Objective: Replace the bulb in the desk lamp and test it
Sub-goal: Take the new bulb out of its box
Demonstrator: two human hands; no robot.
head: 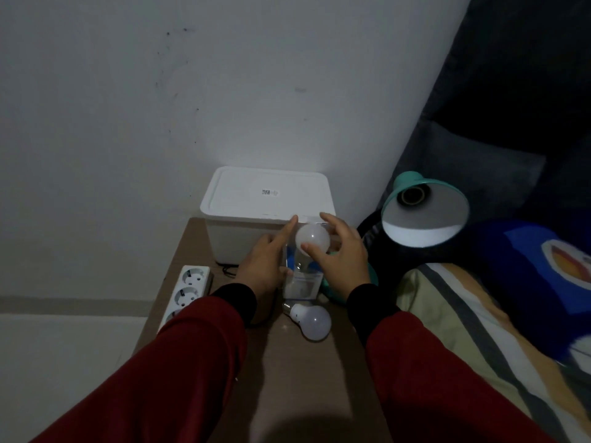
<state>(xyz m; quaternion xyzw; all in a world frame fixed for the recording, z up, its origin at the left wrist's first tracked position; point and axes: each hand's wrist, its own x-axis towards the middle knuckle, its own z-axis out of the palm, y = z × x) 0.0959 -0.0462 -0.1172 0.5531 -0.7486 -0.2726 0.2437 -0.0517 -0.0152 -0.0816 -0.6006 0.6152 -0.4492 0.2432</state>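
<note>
Head view, setting: A small brown table stood against a pale wall, with a bed just to its right. The room was dim.
Lamp: A teal desk lamp leaned over the table's right edge, its shade turned toward the camera. The socket inside the shade was bare, with no bulb in it.
New bulb: A white bulb stuck up out of a clear box that stood upright near the middle of the table.
Old bulb: A second white bulb lay on its side on the table, just in front of the box, its metal base pointing left.
Left hand: The left hand steadied the box from the left, index finger stretched up along it; the grasp looked loose.
Right hand: The right hand pinched the upright bulb between thumb and fingers.
Other things: A white lidded bin sat at the back of the table, and a white power strip lay along the left edge.
Progress: Judging by the bare socket and the loose bulb, the removal seemed done. Freeing the boxed bulb looked to be the step in hand.
Left to do: Screwing that bulb into the socket and switching the lamp on.
</note>
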